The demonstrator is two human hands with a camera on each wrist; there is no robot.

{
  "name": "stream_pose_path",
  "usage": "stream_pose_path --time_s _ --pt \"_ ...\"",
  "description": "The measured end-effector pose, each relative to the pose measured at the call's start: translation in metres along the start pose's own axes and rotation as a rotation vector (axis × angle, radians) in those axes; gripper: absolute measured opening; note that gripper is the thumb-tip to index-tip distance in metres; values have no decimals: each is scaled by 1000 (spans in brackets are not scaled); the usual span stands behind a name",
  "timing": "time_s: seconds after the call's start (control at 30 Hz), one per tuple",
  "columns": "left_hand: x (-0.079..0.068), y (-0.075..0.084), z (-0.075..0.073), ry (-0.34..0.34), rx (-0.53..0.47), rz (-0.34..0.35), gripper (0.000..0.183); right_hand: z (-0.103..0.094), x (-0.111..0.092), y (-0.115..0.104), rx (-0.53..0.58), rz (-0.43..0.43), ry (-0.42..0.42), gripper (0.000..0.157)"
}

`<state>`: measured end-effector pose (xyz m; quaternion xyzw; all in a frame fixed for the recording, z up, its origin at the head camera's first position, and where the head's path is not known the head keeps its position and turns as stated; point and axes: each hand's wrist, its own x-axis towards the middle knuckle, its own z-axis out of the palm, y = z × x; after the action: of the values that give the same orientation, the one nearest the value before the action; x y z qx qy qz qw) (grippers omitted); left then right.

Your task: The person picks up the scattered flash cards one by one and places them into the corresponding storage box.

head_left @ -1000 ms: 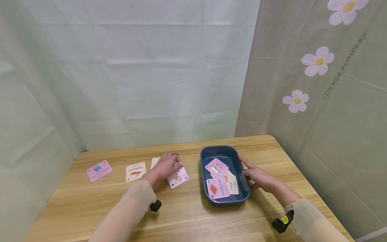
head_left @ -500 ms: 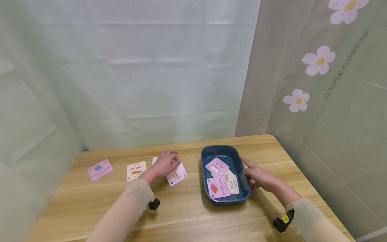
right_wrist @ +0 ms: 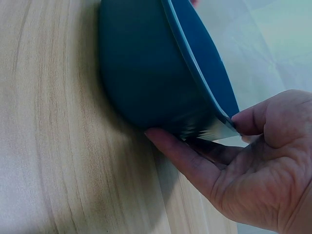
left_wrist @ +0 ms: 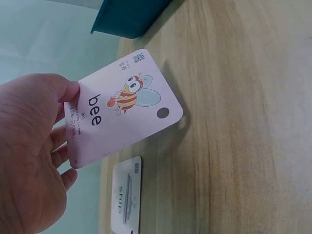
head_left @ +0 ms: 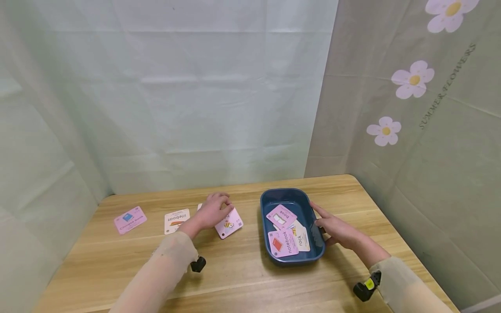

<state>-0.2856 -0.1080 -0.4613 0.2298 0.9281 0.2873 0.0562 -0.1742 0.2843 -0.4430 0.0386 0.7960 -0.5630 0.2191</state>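
Note:
My left hand (head_left: 213, 211) pinches a pink bee card (left_wrist: 124, 105) by one edge, with the thumb on the printed face and fingers behind it. In the left wrist view the card is tilted and raised off the wood. A ship card (left_wrist: 126, 195) lies close by, mostly covered by this hand in the head view. On the right, my right hand (head_left: 339, 230) grips the side of a dark blue plastic bin (right_wrist: 141, 63), thumb at the rim and fingers against the outer wall. Inside the bin lie a pink book card (head_left: 281, 216), a notebook card (head_left: 281, 243) and a rock card (head_left: 301, 239).
A lifeboat card (head_left: 176, 221) and a pink card with a blue book (head_left: 130, 219) lie left of my left hand on the wooden table (head_left: 231, 282). Fabric curtains (head_left: 195, 108) stand behind the table and along both sides.
My left hand has shifted slightly left and away from me, and the bee card has moved with it. The right hand and the bin have stayed in place.

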Motion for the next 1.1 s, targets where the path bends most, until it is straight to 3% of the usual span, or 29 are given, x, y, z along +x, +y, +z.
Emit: stream_pose_path --time_s 0.47,1.1 --pt "1 8 -14 87 -61 69 14 2 0 -3 13 -3 17 72" --pt "-6 9 -26 165 -171 57 12 2 0 2 1 -7 37 73"
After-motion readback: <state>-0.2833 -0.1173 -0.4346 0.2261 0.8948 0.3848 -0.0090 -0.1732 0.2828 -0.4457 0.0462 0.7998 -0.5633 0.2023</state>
